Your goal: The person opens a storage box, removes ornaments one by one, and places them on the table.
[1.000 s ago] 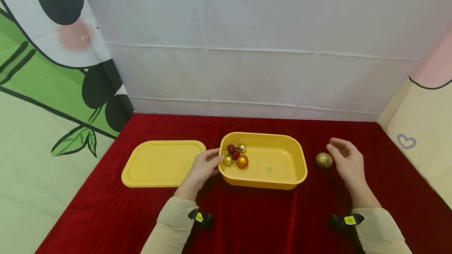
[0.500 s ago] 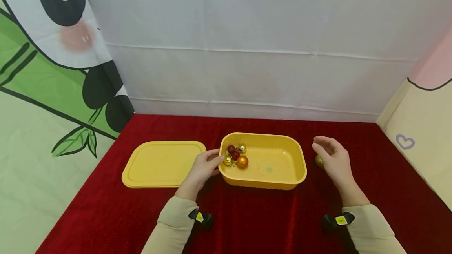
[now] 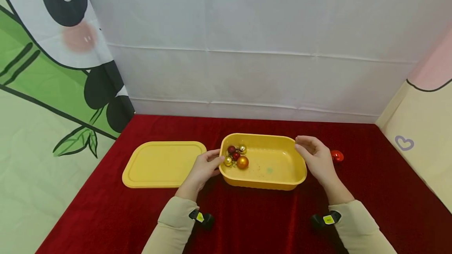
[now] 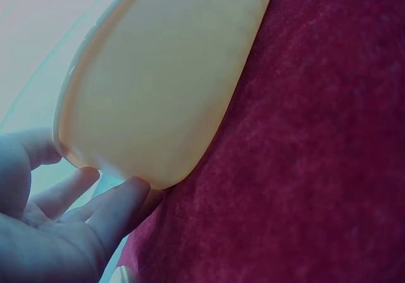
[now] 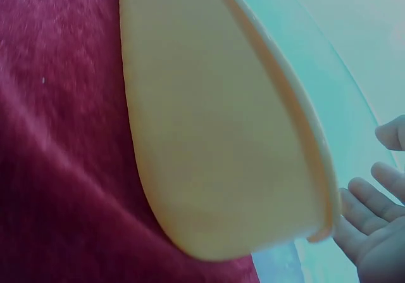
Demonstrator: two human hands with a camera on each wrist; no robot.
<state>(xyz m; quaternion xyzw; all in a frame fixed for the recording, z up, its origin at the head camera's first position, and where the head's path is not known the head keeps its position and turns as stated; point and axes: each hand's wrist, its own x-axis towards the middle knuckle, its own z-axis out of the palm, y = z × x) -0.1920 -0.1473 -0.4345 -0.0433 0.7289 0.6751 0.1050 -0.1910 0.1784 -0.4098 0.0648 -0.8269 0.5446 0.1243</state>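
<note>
A yellow plastic box (image 3: pixel 265 183) stands uncovered on the red cloth. My left hand (image 3: pixel 202 168) holds its left end, thumb at the rim and fingers against the outer wall, as the left wrist view shows. Bunched at that end inside the box lie small baubles: an orange one (image 3: pixel 242 162), gold ones (image 3: pixel 228 161) and dark red ones (image 3: pixel 231 149). My right hand (image 3: pixel 316 160) is at the right end. In the right wrist view its fingers (image 5: pixel 367 201) are loosely extended beside the rim, with nothing between thumb and fingers.
A flat yellow lid (image 3: pixel 159 164) lies to the left of the box. Just right of my right hand sits a shiny red bauble (image 3: pixel 337 155), partly covered by the hand. A white cloth backdrop (image 3: pixel 261 81) rises behind the table.
My right hand has moved left from beside the glittery gold ball to the box's right rim. It now hides that ball, and the red bauble has come into view. My left hand keeps still.
</note>
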